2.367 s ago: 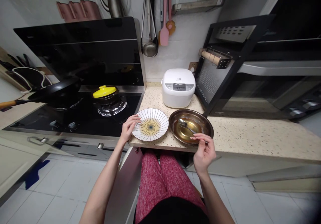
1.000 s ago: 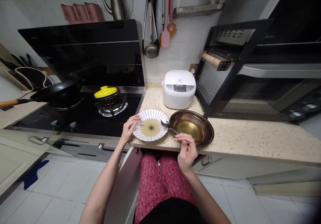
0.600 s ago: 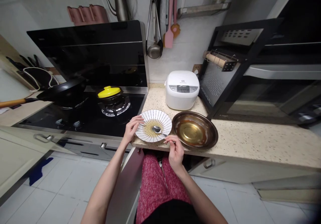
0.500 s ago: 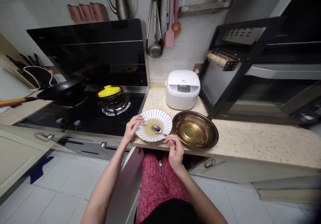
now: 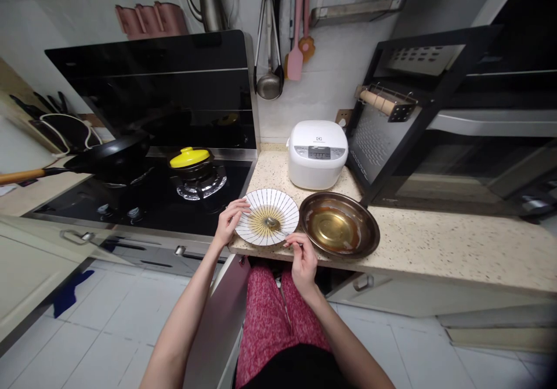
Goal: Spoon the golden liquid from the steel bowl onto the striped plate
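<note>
A white plate with dark radiating lines (image 5: 285,208) sits at the counter's front edge, with yellowish liquid in its middle. My left hand (image 5: 230,220) grips the plate's left rim, fingers lying over the edge. Between the fingertips of my right hand (image 5: 303,258) is the handle of a metal spoon (image 5: 273,223). The spoon's bowl rests low in the liquid near the plate's centre. Just right of the plate stands a wide metal basin (image 5: 369,226); its bottom looks golden, with whitish residue on the inner wall.
Behind the basin is a white rice cooker (image 5: 318,165). On the stove to the left are a small pot with a yellow lid (image 5: 190,157) and a black wok (image 5: 108,157), its wooden handle pointing left. A dark oven (image 5: 474,162) stands at right. An open cabinet door (image 5: 224,308) hangs below.
The spoon's bowl has turned and dipped into the liquid, looking darker now. My right hand has shifted very slightly left; the left hand stays on the rim.
</note>
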Motion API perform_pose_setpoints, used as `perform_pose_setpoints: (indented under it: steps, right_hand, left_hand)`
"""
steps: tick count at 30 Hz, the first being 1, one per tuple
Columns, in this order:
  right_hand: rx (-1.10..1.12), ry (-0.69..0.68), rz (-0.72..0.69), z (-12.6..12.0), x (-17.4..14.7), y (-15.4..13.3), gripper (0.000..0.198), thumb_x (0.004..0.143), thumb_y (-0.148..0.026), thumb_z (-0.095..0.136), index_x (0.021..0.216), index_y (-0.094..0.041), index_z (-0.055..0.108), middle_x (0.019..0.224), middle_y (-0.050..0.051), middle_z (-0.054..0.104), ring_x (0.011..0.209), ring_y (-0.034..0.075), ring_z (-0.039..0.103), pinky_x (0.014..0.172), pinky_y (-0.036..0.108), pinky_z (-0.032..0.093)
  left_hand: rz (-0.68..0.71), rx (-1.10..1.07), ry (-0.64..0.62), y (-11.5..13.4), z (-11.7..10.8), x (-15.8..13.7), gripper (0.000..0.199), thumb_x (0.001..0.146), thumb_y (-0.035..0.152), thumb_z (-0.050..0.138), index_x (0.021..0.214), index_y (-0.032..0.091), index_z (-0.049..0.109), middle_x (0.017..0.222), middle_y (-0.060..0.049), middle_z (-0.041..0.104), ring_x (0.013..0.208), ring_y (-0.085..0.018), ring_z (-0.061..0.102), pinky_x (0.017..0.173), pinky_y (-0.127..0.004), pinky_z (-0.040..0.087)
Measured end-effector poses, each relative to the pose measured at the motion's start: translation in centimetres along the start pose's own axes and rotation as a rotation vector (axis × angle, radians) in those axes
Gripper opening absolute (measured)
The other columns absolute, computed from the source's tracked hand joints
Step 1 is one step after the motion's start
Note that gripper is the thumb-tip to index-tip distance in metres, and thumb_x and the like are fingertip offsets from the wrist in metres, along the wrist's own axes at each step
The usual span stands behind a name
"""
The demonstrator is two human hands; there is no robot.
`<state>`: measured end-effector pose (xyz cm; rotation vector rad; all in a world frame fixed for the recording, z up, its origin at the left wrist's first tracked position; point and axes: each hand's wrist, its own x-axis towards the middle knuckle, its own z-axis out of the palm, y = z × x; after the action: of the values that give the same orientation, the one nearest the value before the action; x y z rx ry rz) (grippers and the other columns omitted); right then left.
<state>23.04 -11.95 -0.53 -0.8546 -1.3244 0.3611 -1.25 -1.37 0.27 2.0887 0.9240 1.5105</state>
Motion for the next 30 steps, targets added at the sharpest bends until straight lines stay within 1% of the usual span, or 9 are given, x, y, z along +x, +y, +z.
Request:
perform_pose_setpoints:
  steps: [4, 13, 24, 30]
  right_hand:
    - [-0.014, -0.004, 0.016, 0.10, -0.07, 0.24, 0.024, 0.107, -0.023, 0.045, 0.092, -0.023, 0.064, 0.086, 0.002, 0.069, 0.077, 0.016, 0.067, 0.073, 0.030, 0.055]
    - [-0.010, -0.006, 0.018, 0.22, -0.06, 0.49, 0.024, 0.107, -0.024, 0.045, 0.093, -0.023, 0.064, 0.086, 0.002, 0.069, 0.080, 0.017, 0.066, 0.075, 0.030, 0.055]
    - [-0.008, -0.018, 0.039, 0.36, -0.04, 0.63, 0.023, 0.107, -0.024, 0.045, 0.095, -0.023, 0.065, 0.087, 0.003, 0.069, 0.077, 0.016, 0.066, 0.072, 0.030, 0.055]
    - [0.016, 0.022, 0.021, 0.46, -0.22, 1.01, 0.025, 0.107, -0.023, 0.045, 0.090, -0.023, 0.064, 0.086, 0.003, 0.069, 0.084, 0.018, 0.068, 0.078, 0.032, 0.055]
  left_hand:
    - [0.001, -0.002, 0.005, -0.01, 0.04, -0.03, 0.036, 0.104, 0.041, 0.053, 0.098, 0.019, 0.081, 0.111, -0.013, 0.078, 0.126, -0.032, 0.063, 0.111, -0.055, 0.047]
    - [0.007, -0.006, -0.001, -0.30, 0.01, -0.13, 0.035, 0.104, 0.038, 0.052, 0.099, 0.020, 0.081, 0.112, -0.013, 0.078, 0.127, -0.032, 0.063, 0.112, -0.056, 0.046]
    - [0.004, 0.000, 0.003, -0.21, 0.03, -0.09, 0.035, 0.103, 0.040, 0.053, 0.098, 0.020, 0.081, 0.111, -0.013, 0.078, 0.126, -0.033, 0.063, 0.110, -0.056, 0.047]
    - [0.002, -0.001, -0.001, -0.16, 0.03, -0.09, 0.036, 0.104, 0.040, 0.052, 0.098, 0.020, 0.081, 0.111, -0.013, 0.078, 0.127, -0.033, 0.063, 0.111, -0.057, 0.046]
